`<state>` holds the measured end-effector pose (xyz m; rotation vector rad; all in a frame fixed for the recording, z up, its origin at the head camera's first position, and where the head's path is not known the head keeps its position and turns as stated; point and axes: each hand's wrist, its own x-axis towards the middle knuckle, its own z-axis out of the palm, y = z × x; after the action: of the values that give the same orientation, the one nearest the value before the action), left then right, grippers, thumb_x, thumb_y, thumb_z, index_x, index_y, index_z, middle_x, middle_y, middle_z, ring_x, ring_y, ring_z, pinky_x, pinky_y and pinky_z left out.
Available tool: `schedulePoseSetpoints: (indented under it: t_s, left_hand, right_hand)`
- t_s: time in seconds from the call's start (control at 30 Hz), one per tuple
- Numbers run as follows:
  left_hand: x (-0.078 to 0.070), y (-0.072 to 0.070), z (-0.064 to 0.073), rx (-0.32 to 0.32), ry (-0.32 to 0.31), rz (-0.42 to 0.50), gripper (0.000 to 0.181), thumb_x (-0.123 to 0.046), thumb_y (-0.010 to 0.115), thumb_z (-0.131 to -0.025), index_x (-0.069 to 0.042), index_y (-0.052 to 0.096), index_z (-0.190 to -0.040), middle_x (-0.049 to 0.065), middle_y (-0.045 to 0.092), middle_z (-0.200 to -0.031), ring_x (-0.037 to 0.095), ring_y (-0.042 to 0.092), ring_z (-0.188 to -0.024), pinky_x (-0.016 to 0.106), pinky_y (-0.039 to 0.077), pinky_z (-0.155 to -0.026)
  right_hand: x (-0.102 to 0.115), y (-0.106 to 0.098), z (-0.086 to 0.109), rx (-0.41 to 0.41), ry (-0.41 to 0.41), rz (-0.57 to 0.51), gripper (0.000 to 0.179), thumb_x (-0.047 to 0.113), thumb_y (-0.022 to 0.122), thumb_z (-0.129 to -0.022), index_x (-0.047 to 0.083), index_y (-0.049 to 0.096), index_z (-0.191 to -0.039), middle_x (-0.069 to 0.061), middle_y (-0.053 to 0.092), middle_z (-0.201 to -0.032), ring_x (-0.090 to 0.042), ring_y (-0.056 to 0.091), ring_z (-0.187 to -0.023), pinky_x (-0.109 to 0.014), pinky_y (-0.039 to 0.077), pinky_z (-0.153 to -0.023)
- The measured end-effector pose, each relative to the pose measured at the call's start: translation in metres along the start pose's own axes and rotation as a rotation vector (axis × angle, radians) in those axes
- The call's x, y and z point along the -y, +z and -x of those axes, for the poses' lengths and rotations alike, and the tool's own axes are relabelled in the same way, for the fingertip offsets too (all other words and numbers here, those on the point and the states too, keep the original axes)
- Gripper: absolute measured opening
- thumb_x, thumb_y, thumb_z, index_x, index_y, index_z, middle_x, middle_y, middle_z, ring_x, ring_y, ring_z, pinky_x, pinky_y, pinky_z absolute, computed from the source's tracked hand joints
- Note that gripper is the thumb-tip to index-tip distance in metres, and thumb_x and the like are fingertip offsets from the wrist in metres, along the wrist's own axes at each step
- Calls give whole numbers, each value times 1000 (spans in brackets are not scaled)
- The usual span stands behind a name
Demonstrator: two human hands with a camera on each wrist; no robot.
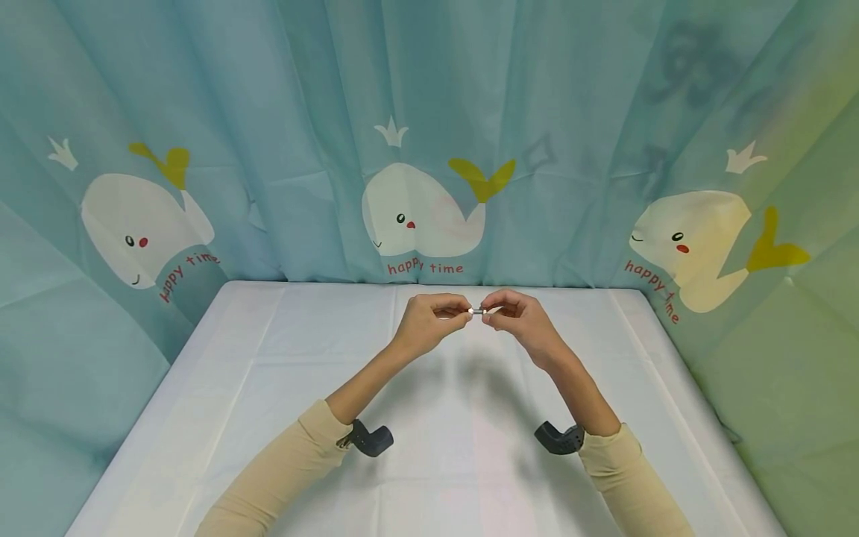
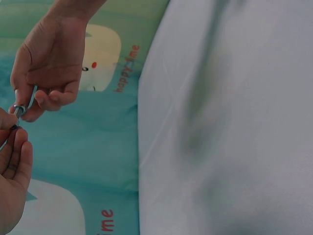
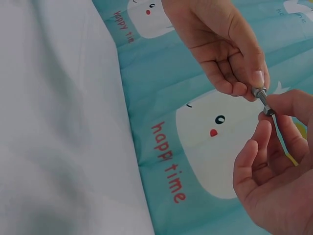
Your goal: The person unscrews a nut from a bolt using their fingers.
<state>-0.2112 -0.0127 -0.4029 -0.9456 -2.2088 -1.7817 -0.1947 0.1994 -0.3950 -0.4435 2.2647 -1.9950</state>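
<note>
Your left hand (image 1: 426,321) and right hand (image 1: 526,322) pinch opposite ends of a bolt (image 3: 263,99). It's above the table (image 1: 288,365).

Both hands (image 1: 432,322) (image 1: 525,322) close together in facing thumb-and-finger pinches, forearms (image 1: 367,385) (image 1: 584,394) angled inward

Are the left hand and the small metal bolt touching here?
Touching. The right wrist view shows the left hand pinching one end of the bolt, its thumb tip against the metal.

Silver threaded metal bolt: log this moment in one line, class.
bolt: held above white cloth-covered table | left hand: pinches one end | right hand: pinches other end
</note>
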Motion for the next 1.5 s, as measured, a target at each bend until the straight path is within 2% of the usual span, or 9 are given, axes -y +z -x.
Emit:
schedulePoseSetpoints:
  t_s: [0.13,0.33,0.5,0.67,0.83,1.07,1.3,1.37,1.5]
  left_hand:
    - [0,0,0,-1,-4,-4,7,2,75,-86,1,76,-93,7,74,-89,15,71,-80,28,59,-78]
    - [1,0,1,-4,-2,-11,8,2,75,-86,2,75,-94,8,74,-89,14,71,-80,27,59,-78]
    - [2,0,1,-6,2,-2,8,3,74,-86,4,75,-94,8,74,-88,15,71,-80,28,59,-77]
    - [2,0,0,1,6,9,8,2,74,-87,2,75,-94,8,74,-89,15,71,-80,28,59,-78]
    - [2,0,1,1,5,5,8,3,74,-86,2,75,-94,9,74,-89,16,71,-80,28,59,-78]
    - [0,0,1,1,-1,7,7,3,74,-87,2,75,-93,8,73,-88,15,71,-80,28,59,-78]
    - [1,1,1,3,6,13,7,3,74,-86,4,74,-93,10,73,-89,16,71,-80,28,59,-78]
    - [1,1,1,3,9,15,7,3,74,-86,5,74,-94,11,73,-89,16,71,-80,28,59,-78]
    - [0,1,1,1,9,13,8,3,74,-86,4,74,-94,10,73,-89,16,71,-80,28,59,-78]
  right_hand:
    - [1,1,0,4,0,-10,22,2,68,-90,-8,63,-109,-17,64,-105,-21,62,-87,-30,53,-77]
    - [0,0,0,10,2,-23,23,3,69,-91,-2,61,-111,-5,64,-103,-19,62,-85,-29,52,-73]
    - [-1,0,-2,-4,87,1,28,19,66,-97,0,63,-117,-3,66,-100,-16,58,-82,-31,53,-75]
    - [-1,0,-3,-10,149,1,32,26,65,-97,-4,67,-110,-5,69,-92,-17,56,-80,-34,53,-78]
    - [-1,1,-1,-1,116,-35,24,16,65,-95,-4,66,-108,-3,67,-88,-17,55,-77,-31,52,-76]
    - [-3,0,0,17,63,-16,29,8,69,-91,-7,61,-115,-4,64,-94,-16,58,-82,-27,52,-72]
    - [-1,1,1,28,36,13,28,6,68,-92,-8,60,-115,-27,58,-111,-19,61,-88,-28,51,-73]
    - [-1,1,1,32,32,12,30,6,68,-92,-9,59,-115,-26,58,-110,-20,61,-89,-27,51,-73]
    - [-1,0,2,33,30,12,29,5,69,-91,-8,58,-115,-10,61,-105,-22,61,-90,-27,51,-72]
